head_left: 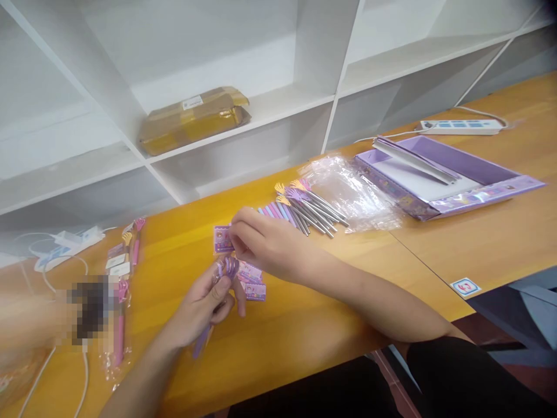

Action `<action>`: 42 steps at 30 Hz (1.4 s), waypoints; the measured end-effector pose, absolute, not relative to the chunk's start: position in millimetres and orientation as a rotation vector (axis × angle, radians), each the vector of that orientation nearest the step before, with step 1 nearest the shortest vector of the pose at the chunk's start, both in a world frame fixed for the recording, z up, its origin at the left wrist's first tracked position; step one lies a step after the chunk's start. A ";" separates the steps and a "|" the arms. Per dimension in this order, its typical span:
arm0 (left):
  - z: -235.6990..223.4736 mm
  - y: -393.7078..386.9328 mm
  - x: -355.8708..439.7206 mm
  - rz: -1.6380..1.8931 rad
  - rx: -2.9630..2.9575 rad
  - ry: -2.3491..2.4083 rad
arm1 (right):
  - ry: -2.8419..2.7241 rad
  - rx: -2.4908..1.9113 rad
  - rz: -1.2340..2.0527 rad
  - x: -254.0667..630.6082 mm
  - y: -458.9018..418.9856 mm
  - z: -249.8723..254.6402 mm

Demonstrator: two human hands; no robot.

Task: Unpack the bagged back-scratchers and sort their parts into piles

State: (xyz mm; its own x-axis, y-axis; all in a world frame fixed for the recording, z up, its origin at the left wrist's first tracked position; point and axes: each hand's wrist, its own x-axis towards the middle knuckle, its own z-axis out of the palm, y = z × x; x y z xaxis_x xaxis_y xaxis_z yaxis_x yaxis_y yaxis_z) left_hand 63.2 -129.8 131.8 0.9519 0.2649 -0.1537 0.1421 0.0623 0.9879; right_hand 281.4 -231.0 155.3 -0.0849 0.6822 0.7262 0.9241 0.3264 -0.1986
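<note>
My left hand [209, 305] is closed around a purple back scratcher [201, 343]. Its hand-shaped head shows above my thumb, and its handle slants down below my fist. Clear plastic seems to glint around the head. My right hand [265, 244] reaches across just above, its bent fingers pinched at the edge of a small printed purple card [223, 239]; the fingertips are partly hidden. More purple cards [255, 290] lie on the table behind my left hand. Beyond my right hand rests a pile of back scratchers [317, 212] with metal rods and yellow, pink and purple heads.
Clear plastic bags [352, 194] lie beside an open purple box [478, 194]. Bagged pink back scratchers [119, 331] lie left, near another person's blurred arm [30, 319]. Power strips [461, 127] and cables sit at both ends. A taped carton [195, 122] occupies the shelf.
</note>
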 end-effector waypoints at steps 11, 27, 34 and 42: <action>122.0 -128.4 70.2 0.055 1.315 0.246 | -1.755 -1.428 -0.143 306.1 -221.6 153.9; 110.2 -122.3 72.1 0.050 1.360 0.297 | -1.835 -1.407 -0.092 322.3 -219.4 150.7; 118.9 -123.1 73.0 0.063 1.439 0.323 | -1.772 -1.232 0.196 337.6 -224.4 163.1; 133.0 -122.8 71.2 0.027 1.497 0.389 | -1.650 -1.164 0.340 338.7 -217.0 162.3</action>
State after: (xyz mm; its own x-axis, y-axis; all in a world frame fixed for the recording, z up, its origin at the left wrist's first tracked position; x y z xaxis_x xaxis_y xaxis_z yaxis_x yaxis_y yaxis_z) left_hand 71.2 -122.8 133.0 0.9380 0.2551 -0.2346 0.2199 0.0851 0.9718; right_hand 338.7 -217.0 162.3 0.0122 0.8157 0.5784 0.5211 0.4885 -0.6999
